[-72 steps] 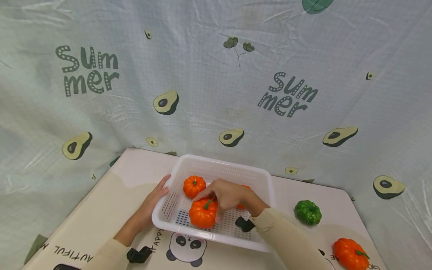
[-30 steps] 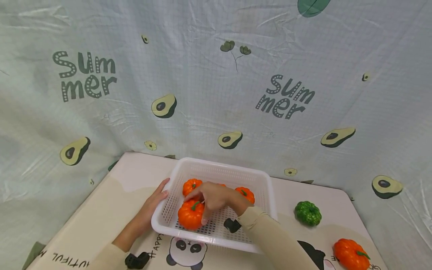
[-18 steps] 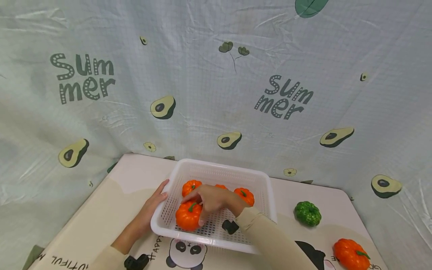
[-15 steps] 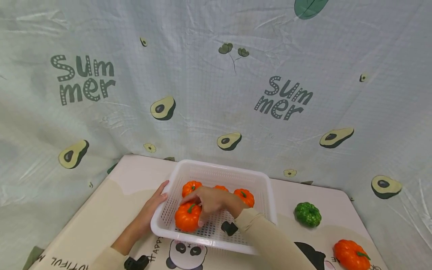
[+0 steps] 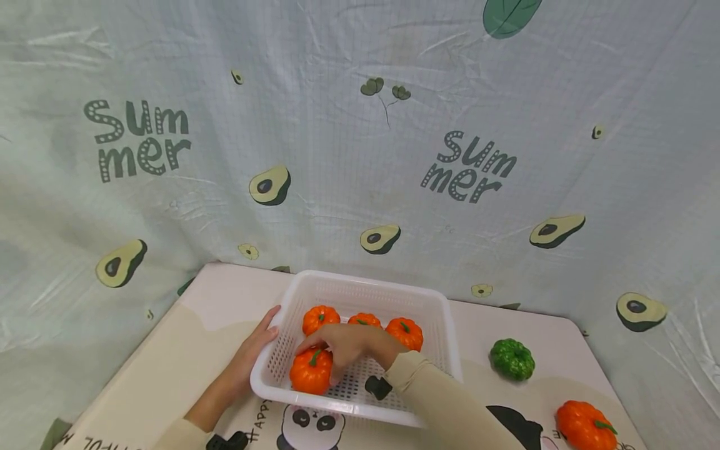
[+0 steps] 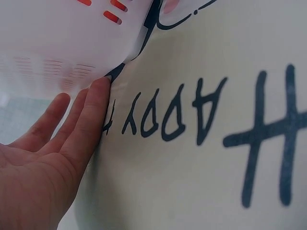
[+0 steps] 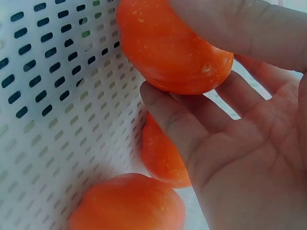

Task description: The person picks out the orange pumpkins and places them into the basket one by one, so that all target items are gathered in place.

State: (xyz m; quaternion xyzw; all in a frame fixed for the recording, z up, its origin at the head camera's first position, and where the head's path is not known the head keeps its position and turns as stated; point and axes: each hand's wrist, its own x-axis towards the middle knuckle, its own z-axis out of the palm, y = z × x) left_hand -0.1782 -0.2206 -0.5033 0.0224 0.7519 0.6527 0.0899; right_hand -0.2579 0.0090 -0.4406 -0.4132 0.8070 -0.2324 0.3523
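A white perforated plastic basket (image 5: 371, 282) stands on the table with several small orange pumpkins in it. In its front left corner, my right hand (image 5: 353, 345) grips one orange pumpkin (image 5: 308, 377) with a green stem. The right wrist view shows thumb and fingers on either side of that pumpkin (image 7: 168, 57). Behind it, along the back, lie a left pumpkin (image 5: 320, 317), a partly covered middle pumpkin (image 5: 364, 319) and a right pumpkin (image 5: 408, 332). My left hand (image 5: 250, 357) lies with extended fingers against the basket's left side, its fingertips (image 6: 100, 86) low at the wall.
Right of the basket sit a green pumpkin (image 5: 512, 359) and, nearer the front, another orange pumpkin (image 5: 586, 425). A printed cloth (image 5: 337, 137) hangs right behind the table. The tabletop (image 5: 185, 350) carries printed letters and a panda.
My right hand has moved left with the pumpkin, into the basket's front left corner. The middle and right pumpkins behind show more. My left hand stays at the basket's side.
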